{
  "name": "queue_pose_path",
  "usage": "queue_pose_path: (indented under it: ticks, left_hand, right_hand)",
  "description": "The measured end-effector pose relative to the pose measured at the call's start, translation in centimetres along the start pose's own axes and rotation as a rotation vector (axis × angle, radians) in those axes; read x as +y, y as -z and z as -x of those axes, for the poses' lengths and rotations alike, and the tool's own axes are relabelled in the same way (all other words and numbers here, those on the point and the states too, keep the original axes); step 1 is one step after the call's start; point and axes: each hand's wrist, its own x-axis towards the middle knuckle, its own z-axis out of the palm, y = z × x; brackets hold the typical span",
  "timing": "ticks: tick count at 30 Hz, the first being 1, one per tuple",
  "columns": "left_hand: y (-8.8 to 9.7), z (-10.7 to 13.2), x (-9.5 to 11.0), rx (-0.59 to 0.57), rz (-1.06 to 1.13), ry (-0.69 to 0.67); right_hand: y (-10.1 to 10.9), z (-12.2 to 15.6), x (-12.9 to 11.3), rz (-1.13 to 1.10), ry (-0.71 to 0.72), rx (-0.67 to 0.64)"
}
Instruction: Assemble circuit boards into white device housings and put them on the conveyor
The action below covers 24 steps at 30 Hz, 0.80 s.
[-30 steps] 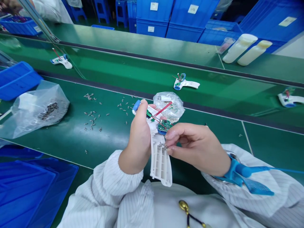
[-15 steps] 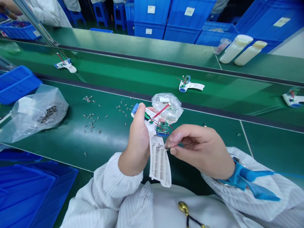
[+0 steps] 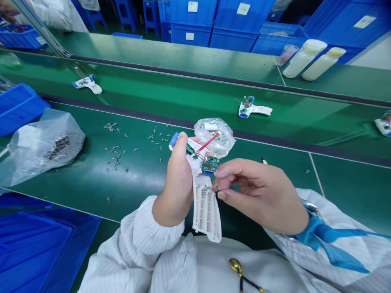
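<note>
The left hand (image 3: pixel 177 183) has its fingers clenched round the white plastic pistol-shaped shell (image 3: pixel 207 211), ribbed hollow side turned up so it lies open to the right hand (image 3: pixel 259 191), whose fingers pinch a tiny metal part (image 3: pixel 215 188) just under the small green circuit board (image 3: pixel 210 164).

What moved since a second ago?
The half-built units on the conveyor belt slid right. The left hand still grips the white housing, and the right hand still pinches a small metal part at it. The loose screws and the plastic bags stayed put.
</note>
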Motion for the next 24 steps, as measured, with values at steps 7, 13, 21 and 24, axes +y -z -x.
queue_pose_path:
  ticks: [7, 13, 21, 24]
  left_hand:
    - [-0.2, -0.04, 0.15, 0.003, 0.0, 0.113]
    - [0.02, 0.0, -0.16, -0.042, 0.021, 0.115]
    - [0.16, 0.19, -0.26, -0.063, -0.011, 0.103]
    - [0.18, 0.21, -0.29, -0.061, -0.007, 0.106]
  right_hand:
    - [0.09, -0.17, -0.27, -0.043, -0.103, -0.059]
    - [-0.09, -0.33, -0.1, -0.106, -0.256, -0.087]
    - [0.04, -0.53, -0.33, -0.176, -0.319, -0.106]
    - [0.1, -0.54, -0.39, -0.212, -0.348, -0.11]
